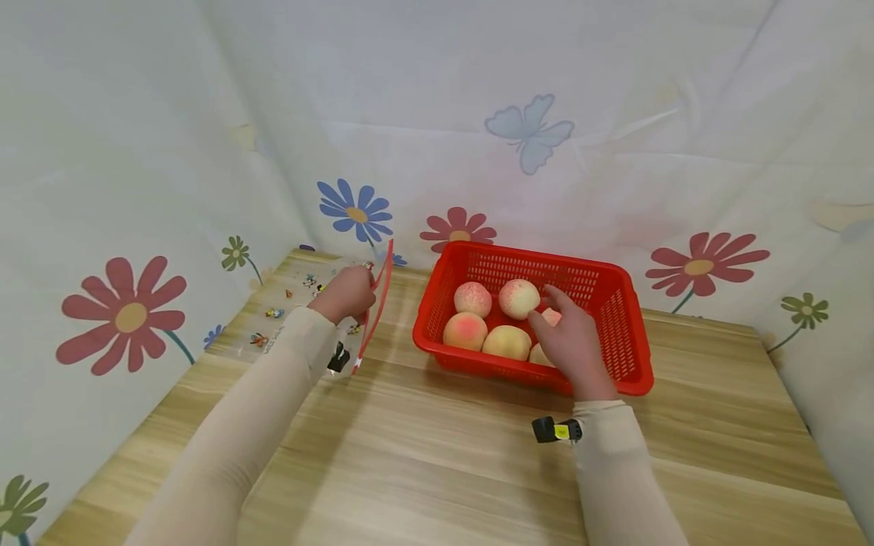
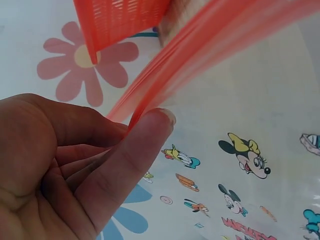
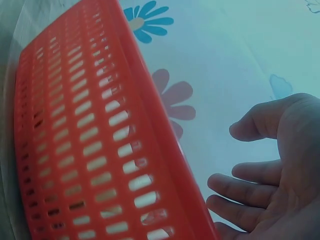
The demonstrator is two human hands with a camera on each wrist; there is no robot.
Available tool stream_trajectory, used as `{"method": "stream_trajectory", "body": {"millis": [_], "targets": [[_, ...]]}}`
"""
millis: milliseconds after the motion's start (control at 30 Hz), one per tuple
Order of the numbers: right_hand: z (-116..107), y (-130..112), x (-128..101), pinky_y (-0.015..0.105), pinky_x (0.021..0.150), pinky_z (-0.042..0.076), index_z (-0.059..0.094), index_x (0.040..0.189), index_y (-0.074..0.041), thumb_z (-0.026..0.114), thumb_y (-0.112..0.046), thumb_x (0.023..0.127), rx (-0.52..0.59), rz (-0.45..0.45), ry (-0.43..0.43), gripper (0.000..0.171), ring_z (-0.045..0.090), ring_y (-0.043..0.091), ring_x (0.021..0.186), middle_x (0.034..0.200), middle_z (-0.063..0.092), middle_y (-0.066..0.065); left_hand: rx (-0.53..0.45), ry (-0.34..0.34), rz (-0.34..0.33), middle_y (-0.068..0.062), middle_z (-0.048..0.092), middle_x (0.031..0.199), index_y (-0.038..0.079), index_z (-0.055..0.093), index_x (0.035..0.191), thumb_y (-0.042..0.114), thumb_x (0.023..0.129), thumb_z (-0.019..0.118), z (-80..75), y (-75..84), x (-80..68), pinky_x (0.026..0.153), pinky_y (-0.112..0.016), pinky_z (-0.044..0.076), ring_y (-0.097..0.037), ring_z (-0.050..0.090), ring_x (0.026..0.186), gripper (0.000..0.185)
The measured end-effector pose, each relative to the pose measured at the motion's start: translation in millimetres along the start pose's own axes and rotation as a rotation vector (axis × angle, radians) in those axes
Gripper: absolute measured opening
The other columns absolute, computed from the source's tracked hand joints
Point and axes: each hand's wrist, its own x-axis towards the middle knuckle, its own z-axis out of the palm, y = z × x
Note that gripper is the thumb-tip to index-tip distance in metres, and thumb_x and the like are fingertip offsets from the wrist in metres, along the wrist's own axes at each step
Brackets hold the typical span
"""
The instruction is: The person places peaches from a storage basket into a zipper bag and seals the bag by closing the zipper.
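Left of centre in the head view, the left hand (image 1: 350, 294) pinches the red-rimmed clear bag (image 1: 374, 303). The right hand (image 1: 573, 345), grip relaxed and wide, hovers in the red basket (image 1: 624, 322), hiding some peaches (image 1: 495, 318).

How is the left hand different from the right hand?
The left hand pinches the red zip edge of a clear cartoon-printed bag, while the right hand holds nothing. The left hand's fingers are curled; the right hand's are loosely spread. The left hand is beside the red basket; the right hand reaches over it, by the peaches. Both wear beige sleeves.
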Motion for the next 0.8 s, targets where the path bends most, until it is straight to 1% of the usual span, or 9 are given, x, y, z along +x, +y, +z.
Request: {"method": "stream_trajectory", "body": {"millis": [100,167,300,433,633,800], "targets": [[4.5,-4.8,0.1,0.048,0.092,0.053,0.031,0.152,-0.019,0.055,-0.036,0.093,0.002,-0.015,-0.007,0.066,0.053,0.035,0.124,0.146,0.048,0.012,0.005,0.006,-0.01,-0.016,0.064,0.08,0.0,0.057,0.078,-0.002,0.081,0.046,-0.9,3.9,-1.7,0.05,-0.025,0.053,-0.014,0.065,0.05,0.011],[7.1,-8.3,0.3,0.046,0.091,0.054,0.032,0.152,-0.02,0.056,-0.036,0.093,0.016,-0.013,-0.014,0.066,0.054,0.034,0.121,0.146,0.049,0.011,-0.007,0.004,-0.015,-0.016,0.064,0.08,-0.001,0.057,0.08,-0.003,0.081,0.046,-1.8,6.3,-3.0,0.051,-0.026,0.054,-0.015,0.066,0.051,0.012],[12.2,-14.3,1.6,0.047,0.095,0.052,0.034,0.151,-0.021,0.058,-0.037,0.092,0.044,-0.008,-0.026,0.066,0.053,0.033,0.123,0.145,0.05,0.01,-0.023,0.005,-0.018,-0.015,0.063,0.08,-0.001,0.058,0.081,-0.002,0.082,0.046,-4.2,11.2,-5.9,0.052,-0.026,0.054,-0.015,0.067,0.052,0.012],[18.6,-18.7,4.7,0.046,0.094,0.053,0.036,0.15,-0.022,0.06,-0.037,0.091,0.063,-0.013,-0.035,0.065,0.054,0.033,0.123,0.143,0.052,0.01,-0.011,0.008,0.0,-0.015,0.064,0.079,0.0,0.056,0.078,-0.002,0.082,0.045,-7.4,16.1,-8.8,0.052,-0.025,0.053,-0.014,0.066,0.051,0.011],[35.4,-24.7,9.1,0.043,0.094,0.053,0.043,0.146,-0.021,0.063,-0.033,0.09,0.137,-0.065,-0.022,0.061,0.057,0.028,0.119,0.131,0.059,0.009,-0.019,0.005,0.013,-0.014,0.064,0.075,0.003,0.052,0.073,-0.003,0.08,0.045,-12.7,25.6,-15.3,0.051,-0.025,0.053,-0.013,0.066,0.049,0.012],[49.5,-33.3,8.6,0.04,0.09,0.056,0.047,0.143,-0.019,0.066,-0.032,0.089,0.147,-0.108,-0.031,0.059,0.06,0.025,0.113,0.125,0.061,0.007,-0.016,0.02,0.031,-0.014,0.063,0.073,0.003,0.053,0.069,-0.003,0.079,0.045,-15.5,33.2,-20.6,0.047,-0.025,0.052,-0.014,0.066,0.048,0.013]]}}
